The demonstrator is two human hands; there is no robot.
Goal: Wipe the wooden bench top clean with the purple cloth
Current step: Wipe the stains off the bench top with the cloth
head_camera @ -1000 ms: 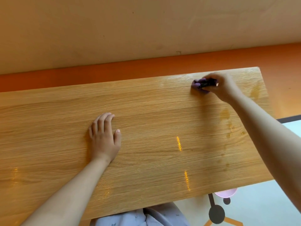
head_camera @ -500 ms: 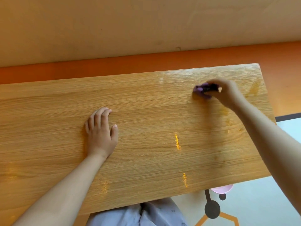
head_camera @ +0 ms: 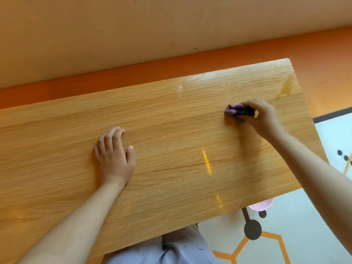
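Right hand [head_camera: 263, 116] grips purple cloth [head_camera: 233, 109] on bench top [head_camera: 171, 115]; left hand [head_camera: 114, 155] lies flat, well apart.

Glossy wooden bench top [head_camera: 171, 111], flat left hand [head_camera: 114, 157] at its middle, purple cloth [head_camera: 231, 109] toward its far right.

The purple cloth [head_camera: 232, 109] is mostly hidden inside the fingers of the right hand [head_camera: 264, 117]. Only a bunched end shows, and the dark part beside it cannot be identified. The right hand is blurred. The desk [head_camera: 171, 121] runs off the frame's left edge. At lower right, the desk's near edge covers most of a pink object [head_camera: 262, 204].
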